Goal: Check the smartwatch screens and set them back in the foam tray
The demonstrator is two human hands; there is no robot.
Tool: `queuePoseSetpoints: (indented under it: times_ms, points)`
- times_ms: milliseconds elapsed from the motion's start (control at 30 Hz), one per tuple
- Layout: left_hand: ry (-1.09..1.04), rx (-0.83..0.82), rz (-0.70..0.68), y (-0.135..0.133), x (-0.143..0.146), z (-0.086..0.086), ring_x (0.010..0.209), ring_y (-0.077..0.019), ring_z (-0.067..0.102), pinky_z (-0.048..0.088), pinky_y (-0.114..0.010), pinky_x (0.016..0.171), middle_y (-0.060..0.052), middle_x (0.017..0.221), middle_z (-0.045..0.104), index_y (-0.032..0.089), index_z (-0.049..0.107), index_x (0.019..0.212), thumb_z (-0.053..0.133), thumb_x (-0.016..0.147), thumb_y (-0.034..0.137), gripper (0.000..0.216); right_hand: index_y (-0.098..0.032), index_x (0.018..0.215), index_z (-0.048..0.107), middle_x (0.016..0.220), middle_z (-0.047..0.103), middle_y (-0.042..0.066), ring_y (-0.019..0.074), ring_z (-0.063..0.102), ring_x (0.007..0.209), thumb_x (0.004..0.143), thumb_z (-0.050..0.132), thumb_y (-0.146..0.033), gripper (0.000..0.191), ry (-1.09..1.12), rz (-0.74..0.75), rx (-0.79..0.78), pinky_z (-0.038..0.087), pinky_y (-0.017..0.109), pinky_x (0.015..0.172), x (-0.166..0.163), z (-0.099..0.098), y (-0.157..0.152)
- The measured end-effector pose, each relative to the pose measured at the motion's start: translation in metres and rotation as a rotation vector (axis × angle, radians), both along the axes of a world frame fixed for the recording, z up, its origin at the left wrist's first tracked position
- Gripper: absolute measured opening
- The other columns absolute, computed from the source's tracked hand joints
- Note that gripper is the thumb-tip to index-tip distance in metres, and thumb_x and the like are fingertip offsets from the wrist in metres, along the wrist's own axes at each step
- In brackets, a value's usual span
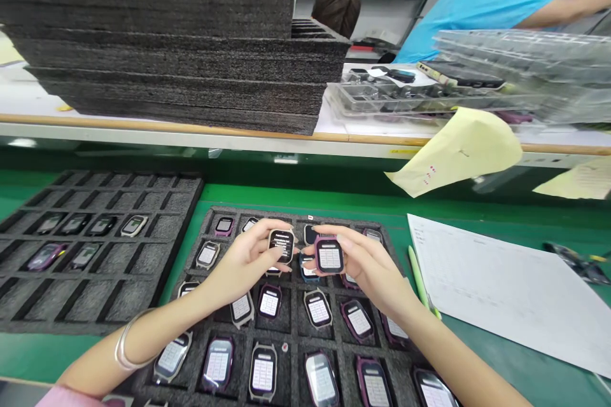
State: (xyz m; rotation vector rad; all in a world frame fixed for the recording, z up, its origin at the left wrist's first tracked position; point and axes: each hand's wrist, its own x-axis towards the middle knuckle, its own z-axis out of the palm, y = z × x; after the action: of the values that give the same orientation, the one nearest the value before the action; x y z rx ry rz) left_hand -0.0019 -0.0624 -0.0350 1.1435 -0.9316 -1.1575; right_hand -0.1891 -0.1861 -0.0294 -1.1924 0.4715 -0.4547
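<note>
My left hand [244, 261] is closed round a dark smartwatch body [281, 245] with white text on its screen. My right hand [370, 267] pinches a purple-rimmed smartwatch body [329, 256] whose screen shows a white grid. Both are held side by side just above a black foam tray [291, 337] on the green bench. The tray's pockets hold several more watch bodies, such as one with a silver rim [263, 372]. A silver bangle [125, 344] sits on my left wrist.
A second foam tray [95, 267] at left holds a few watch bodies. A printed sheet [506, 286] and green pen [420, 283] lie at right. Stacked foam trays [181, 44], clear plastic trays [477, 76], yellow paper [458, 149] and a person in blue [477, 6] are beyond.
</note>
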Motion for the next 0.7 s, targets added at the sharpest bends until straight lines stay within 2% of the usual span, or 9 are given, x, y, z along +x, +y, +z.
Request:
queuePoseSetpoints:
  times_ms: [233,433,567,633,700]
  points:
    - [0.005,-0.011,0.025,-0.001,0.001,-0.001,0.091,-0.0213,0.068,0.062,-0.028,0.066,-0.006,0.099,0.066,0.019,0.061,0.106,0.067,0.086,0.029,0.023,-0.019,0.117,0.067,0.099,0.074,0.011,0.0278,0.073,0.086,0.091,0.066,-0.046,0.037,0.033,-0.004,-0.042,0.059,0.042,0.079,0.0,-0.001,0.001]
    - [-0.016,-0.021,0.031,0.001,0.001,0.003,0.092,-0.0223,0.07,0.063,-0.028,0.065,-0.006,0.1,0.066,0.019,0.062,0.105,0.062,0.089,0.027,0.018,-0.02,0.123,0.061,0.105,0.072,0.011,0.0283,0.072,0.093,0.093,0.064,-0.042,0.038,0.034,0.042,-0.111,0.058,0.044,0.085,-0.003,0.001,-0.001]
    - [-0.026,-0.029,0.018,0.001,0.001,0.005,0.092,-0.0237,0.07,0.062,-0.029,0.065,-0.007,0.1,0.067,0.018,0.06,0.105,0.062,0.088,0.027,0.019,-0.021,0.137,0.047,0.115,0.067,0.01,0.027,0.07,0.102,0.083,0.076,-0.027,0.061,0.091,0.169,-0.224,0.054,0.043,0.094,-0.011,-0.002,-0.013]
    - [-0.024,-0.042,-0.004,0.002,0.002,0.004,0.093,-0.0233,0.07,0.061,-0.028,0.066,-0.007,0.097,0.067,0.018,0.059,0.106,0.061,0.088,0.026,0.019,-0.019,0.143,0.039,0.115,0.067,0.011,0.0266,0.07,0.102,0.084,0.074,-0.028,0.069,0.158,0.198,-0.356,0.055,0.042,0.093,-0.017,-0.011,-0.027]
    - [-0.039,-0.049,-0.026,0.002,0.002,0.002,0.094,-0.022,0.069,0.061,-0.028,0.069,-0.006,0.097,0.066,0.019,0.056,0.109,0.062,0.088,0.024,0.022,-0.016,0.144,0.037,0.11,0.069,0.012,0.0266,0.071,0.096,0.088,0.067,-0.031,0.065,0.303,0.137,-0.656,0.057,0.042,0.087,-0.023,-0.024,-0.046]
